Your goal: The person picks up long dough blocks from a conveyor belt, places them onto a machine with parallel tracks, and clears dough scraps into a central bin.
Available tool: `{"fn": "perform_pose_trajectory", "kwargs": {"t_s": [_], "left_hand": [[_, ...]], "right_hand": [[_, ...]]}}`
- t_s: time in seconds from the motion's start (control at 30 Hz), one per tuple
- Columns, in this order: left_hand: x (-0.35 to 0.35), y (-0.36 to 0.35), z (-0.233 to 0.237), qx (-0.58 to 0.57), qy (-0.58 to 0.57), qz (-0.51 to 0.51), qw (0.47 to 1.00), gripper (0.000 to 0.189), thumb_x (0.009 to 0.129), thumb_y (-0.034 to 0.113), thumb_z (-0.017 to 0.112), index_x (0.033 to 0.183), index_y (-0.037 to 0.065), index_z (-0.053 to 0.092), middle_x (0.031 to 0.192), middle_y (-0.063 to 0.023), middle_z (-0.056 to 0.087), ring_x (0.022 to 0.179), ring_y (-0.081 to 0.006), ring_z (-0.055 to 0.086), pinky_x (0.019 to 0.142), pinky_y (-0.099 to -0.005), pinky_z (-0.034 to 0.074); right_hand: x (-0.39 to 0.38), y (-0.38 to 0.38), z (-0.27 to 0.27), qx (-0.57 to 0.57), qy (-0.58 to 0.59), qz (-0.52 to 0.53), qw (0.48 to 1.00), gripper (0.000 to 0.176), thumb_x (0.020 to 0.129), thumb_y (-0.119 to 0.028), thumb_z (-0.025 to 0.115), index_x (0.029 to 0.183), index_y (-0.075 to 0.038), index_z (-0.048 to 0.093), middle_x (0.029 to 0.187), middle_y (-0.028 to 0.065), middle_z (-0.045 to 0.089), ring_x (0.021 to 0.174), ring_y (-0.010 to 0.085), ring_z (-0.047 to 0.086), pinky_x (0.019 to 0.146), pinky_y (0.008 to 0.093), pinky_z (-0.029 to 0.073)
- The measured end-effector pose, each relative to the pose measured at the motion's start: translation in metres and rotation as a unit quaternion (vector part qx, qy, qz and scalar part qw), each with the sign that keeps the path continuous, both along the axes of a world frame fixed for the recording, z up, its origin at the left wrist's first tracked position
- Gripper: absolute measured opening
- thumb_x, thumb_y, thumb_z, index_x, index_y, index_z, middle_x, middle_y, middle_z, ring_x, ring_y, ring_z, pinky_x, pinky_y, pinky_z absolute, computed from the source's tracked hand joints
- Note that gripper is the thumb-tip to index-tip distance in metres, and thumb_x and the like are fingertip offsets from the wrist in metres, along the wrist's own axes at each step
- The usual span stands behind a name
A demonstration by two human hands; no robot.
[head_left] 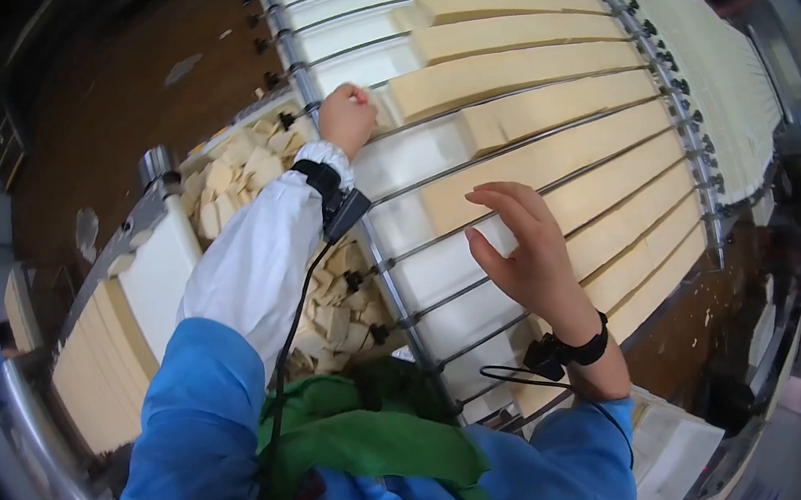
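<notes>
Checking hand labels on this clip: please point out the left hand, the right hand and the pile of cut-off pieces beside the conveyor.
left hand [347, 119]: head view, back of the closed fist.
right hand [530, 262]: head view, back of the open hand.
pile of cut-off pieces [233, 175]: head view, top of the heap.

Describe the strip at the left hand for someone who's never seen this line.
Start at the rod conveyor carrying pale cream strips crosswise. Along its edge, find the closed left hand. The strip is the one ending at that fist; the next strip toward the person starts further right.
</notes>
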State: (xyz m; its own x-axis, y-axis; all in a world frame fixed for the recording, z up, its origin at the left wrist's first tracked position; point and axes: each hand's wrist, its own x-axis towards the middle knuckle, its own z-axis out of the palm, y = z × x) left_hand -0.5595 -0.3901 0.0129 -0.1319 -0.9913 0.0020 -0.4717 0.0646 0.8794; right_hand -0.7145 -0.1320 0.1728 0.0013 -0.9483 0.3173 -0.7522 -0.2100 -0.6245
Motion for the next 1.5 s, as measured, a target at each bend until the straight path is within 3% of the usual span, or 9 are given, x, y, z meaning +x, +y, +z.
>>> {"fn": "perform_pose_trajectory", "kwargs": {"t_s": [0.23,0.3,0.5,0.57,0.73,0.93,1.07,1.37,1.5], "left_hand": [[0.185,0.065,0.059,0.088,0.12,0.025,0.989,0.04,0.076,0.018,0.081,0.109,0.003,0.065,0.094,-0.0135,0.071,0.078,-0.0247,0.071,0.07,-0.0345,0.057],[0.253,0.095,0.039,-0.042,-0.122,0.017,0.992,0.056,0.075,0.021,0.084,0.122,0.003,0.061,0.107,-0.0174,0.07,0.094,-0.0301,0.07,0.082,-0.0386,0.057],[0.33,0.139,-0.017,-0.006,-0.28,-0.082,0.956,0.091,0.068,0.022,0.088,0.148,0.007,0.048,0.139,-0.0281,0.055,0.124,-0.0465,0.057,0.108,-0.0456,0.047],[0.323,0.117,-0.03,-0.054,-0.345,-0.107,0.931,0.106,0.067,0.021,0.088,0.157,0.012,0.035,0.148,-0.0375,0.042,0.131,-0.0532,0.05,0.111,-0.0462,0.046],[0.29,0.058,-0.065,0.105,-0.42,-0.181,0.883,0.104,0.074,0.017,0.081,0.162,0.013,0.026,0.152,-0.0454,0.03,0.134,-0.0607,0.044,0.11,-0.054,0.046],[0.265,0.054,-0.163,0.022,-0.497,-0.124,0.858,0.066,0.098,0.009,0.053,0.16,0.02,0.034,0.162,-0.0349,0.023,0.137,-0.0686,0.033,0.094,-0.0647,0.055],[0.262,0.049,-0.176,-0.032,-0.521,-0.151,0.84,0.072,0.092,0.008,0.057,0.16,0.011,0.034,0.152,-0.0423,0.034,0.127,-0.0709,0.042,0.099,-0.0603,0.052],[0.3,0.078,-0.049,0.007,-0.402,-0.205,0.892,0.096,0.084,0.009,0.071,0.163,0.034,0.024,0.161,-0.0387,0.021,0.139,-0.0619,0.036,0.113,-0.0524,0.044],[0.376,0.184,0.053,0.048,-0.096,-0.088,0.99,0.071,0.082,0.017,0.076,0.147,0.012,0.049,0.129,-0.0253,0.059,0.117,-0.0424,0.059,0.098,-0.0469,0.05]], "right_hand": [[0.125,0.013,0.064,0.02,-0.006,0.214,0.977,0.045,0.078,-0.006,0.074,0.121,0.0,0.062,0.115,0.0199,0.063,0.108,0.0392,0.063,0.094,0.0445,0.053],[0.179,0.016,0.049,0.078,-0.001,0.272,0.959,0.054,0.082,-0.01,0.073,0.13,0.005,0.055,0.123,0.0246,0.061,0.115,0.0409,0.061,0.1,0.0462,0.05],[0.324,-0.03,-0.195,0.193,0.311,0.073,0.928,0.13,0.059,-0.044,0.095,0.163,-0.019,0.022,0.167,0.0302,0.01,0.15,0.0603,0.01,0.104,0.0843,0.025],[0.328,-0.044,-0.236,0.347,0.292,0.056,0.89,0.134,0.059,-0.042,0.096,0.165,-0.03,0.014,0.169,0.0275,-0.003,0.15,0.061,0.002,0.106,0.0834,0.025],[0.334,-0.035,-0.266,0.348,0.267,0.04,0.898,0.105,0.08,-0.017,0.078,0.165,-0.032,0.018,0.171,0.0228,-0.004,0.151,0.0595,0.006,0.11,0.0803,0.024],[0.342,-0.043,-0.297,0.343,0.282,0.043,0.895,0.087,0.091,-0.011,0.062,0.165,-0.031,0.02,0.171,0.0202,-0.003,0.15,0.0608,0.008,0.109,0.0807,0.025],[0.345,-0.046,-0.306,0.366,0.304,0.053,0.878,0.083,0.094,-0.011,0.058,0.165,-0.032,0.02,0.172,0.0195,-0.001,0.15,0.0608,0.008,0.109,0.0815,0.024],[0.346,-0.051,-0.243,0.432,0.286,0.073,0.852,0.091,0.089,-0.027,0.071,0.165,-0.031,0.019,0.172,0.0168,-0.002,0.152,0.0565,0.01,0.109,0.0796,0.027],[0.36,-0.068,-0.198,0.389,0.28,0.04,0.877,0.089,0.084,-0.027,0.075,0.16,-0.013,0.031,0.165,0.0293,0.02,0.149,0.0537,0.022,0.113,0.0733,0.027]]}}
